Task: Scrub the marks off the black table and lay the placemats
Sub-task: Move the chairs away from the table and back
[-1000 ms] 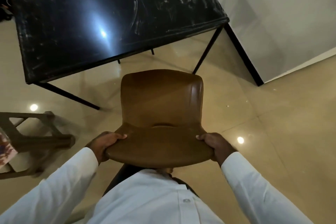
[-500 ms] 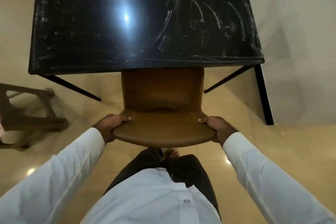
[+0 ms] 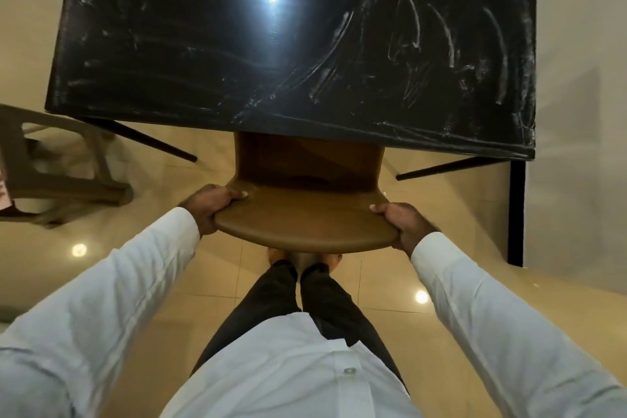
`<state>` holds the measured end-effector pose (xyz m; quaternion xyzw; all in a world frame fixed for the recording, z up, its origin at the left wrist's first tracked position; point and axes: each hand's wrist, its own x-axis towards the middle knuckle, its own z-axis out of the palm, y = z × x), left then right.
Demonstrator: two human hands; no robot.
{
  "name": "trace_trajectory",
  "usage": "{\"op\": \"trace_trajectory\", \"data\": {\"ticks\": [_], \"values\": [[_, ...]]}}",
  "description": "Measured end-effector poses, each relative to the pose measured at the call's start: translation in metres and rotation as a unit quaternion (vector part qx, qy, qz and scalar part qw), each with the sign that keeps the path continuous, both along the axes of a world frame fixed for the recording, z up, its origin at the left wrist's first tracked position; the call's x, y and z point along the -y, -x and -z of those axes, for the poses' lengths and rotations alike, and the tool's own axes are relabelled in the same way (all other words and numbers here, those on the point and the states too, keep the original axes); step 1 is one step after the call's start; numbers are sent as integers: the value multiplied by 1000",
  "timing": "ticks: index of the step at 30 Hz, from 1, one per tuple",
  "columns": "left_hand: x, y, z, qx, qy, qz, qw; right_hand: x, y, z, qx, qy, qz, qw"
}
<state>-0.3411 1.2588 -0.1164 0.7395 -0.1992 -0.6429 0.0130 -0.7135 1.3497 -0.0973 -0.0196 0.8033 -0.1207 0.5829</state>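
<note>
Black table (image 3: 203,44) carries chalky marks (image 3: 407,44) | your left hand (image 3: 210,204), right hand (image 3: 403,224): fingers curled round chair (image 3: 305,224) edges, likely steering it squarely under.

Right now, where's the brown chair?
Head view, centre: the chair, gripped by left hand and right hand, is partly under the table, at its near edge.

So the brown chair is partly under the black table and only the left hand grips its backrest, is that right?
No: the head view shows the left hand and the right hand both gripping the backrest of the brown chair; the rest holds.
</note>
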Motion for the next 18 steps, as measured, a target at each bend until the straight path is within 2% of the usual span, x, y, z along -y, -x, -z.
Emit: {"op": "trace_trajectory", "data": {"ticks": [18], "values": [[33, 15, 4, -2, -5, -30, 1000, 36, 18, 12, -2, -5, -11, 1000]]}}
